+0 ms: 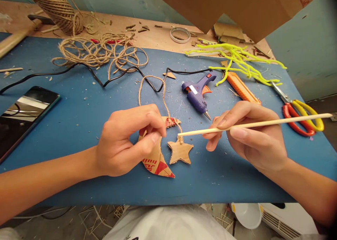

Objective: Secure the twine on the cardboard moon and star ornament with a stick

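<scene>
- Basically, the star [180,153] is lying near the middle of the surface's [218,187] near edge, just right of the crescent [155,161].
- Done: both cardboard shapes are showing full cut outlines, as far as visible. Twine [164,96] is looping toward the far edge, crossing the crescent's upper tip and reaching the star's top point.
- In progress: right hand [260,145] is holding a thin stick [255,124] in its grip, tip sitting at the star's top. Probably working that joint; can't tell if it's set.
- Left hand [126,141] is partly covering the crescent. Grip narrow; can't tell if it's pinching anything.
- Left to do: star joint is looking like the open item. Crescent's attachment unclear.
- Glue gun [196,96] is lying unheld, spare twine [102,52] heaping near the far edge.
</scene>
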Demonstrator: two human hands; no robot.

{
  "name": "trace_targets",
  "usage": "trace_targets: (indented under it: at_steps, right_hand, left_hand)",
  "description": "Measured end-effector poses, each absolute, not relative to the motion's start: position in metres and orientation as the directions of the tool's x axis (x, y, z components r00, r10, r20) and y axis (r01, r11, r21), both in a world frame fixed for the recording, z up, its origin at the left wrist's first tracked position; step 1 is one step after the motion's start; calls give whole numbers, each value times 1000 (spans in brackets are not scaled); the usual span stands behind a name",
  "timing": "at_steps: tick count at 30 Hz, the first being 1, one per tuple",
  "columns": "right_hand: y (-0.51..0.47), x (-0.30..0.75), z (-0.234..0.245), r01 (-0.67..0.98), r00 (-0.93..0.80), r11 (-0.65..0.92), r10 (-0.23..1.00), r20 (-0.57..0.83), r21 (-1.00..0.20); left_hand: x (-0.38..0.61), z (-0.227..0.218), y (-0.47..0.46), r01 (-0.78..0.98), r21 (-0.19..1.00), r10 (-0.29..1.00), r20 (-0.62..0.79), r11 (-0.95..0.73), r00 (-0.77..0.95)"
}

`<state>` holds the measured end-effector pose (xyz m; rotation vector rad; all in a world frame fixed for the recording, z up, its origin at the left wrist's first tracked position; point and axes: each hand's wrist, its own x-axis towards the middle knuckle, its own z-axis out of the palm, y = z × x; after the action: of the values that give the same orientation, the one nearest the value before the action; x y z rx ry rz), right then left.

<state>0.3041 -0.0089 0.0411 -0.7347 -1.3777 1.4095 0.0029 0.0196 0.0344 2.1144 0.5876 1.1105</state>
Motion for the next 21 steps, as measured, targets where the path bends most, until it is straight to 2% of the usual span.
trace_targets:
  at_steps: [7, 13, 17, 21]
  right_hand:
    - [-9, 306, 39, -230, -337, 118, 922, 193, -966]
    - [-10, 310, 35, -229, -371, 134, 904, 214, -964]
    - [-11, 309, 36, -192, -363, 131, 911, 195, -973]
    - [-10, 307, 38, -164, -364, 132, 913, 184, -978]
  left_hand:
    - [-3, 36, 23, 54, 788, 659, 472, -613, 586]
    - [7, 29, 25, 116, 640, 629, 678, -760, 382]
    - [3, 27, 26, 112, 563, 562, 747, -819, 355]
    - [-1, 28, 25, 79, 648, 631, 695, -758, 345]
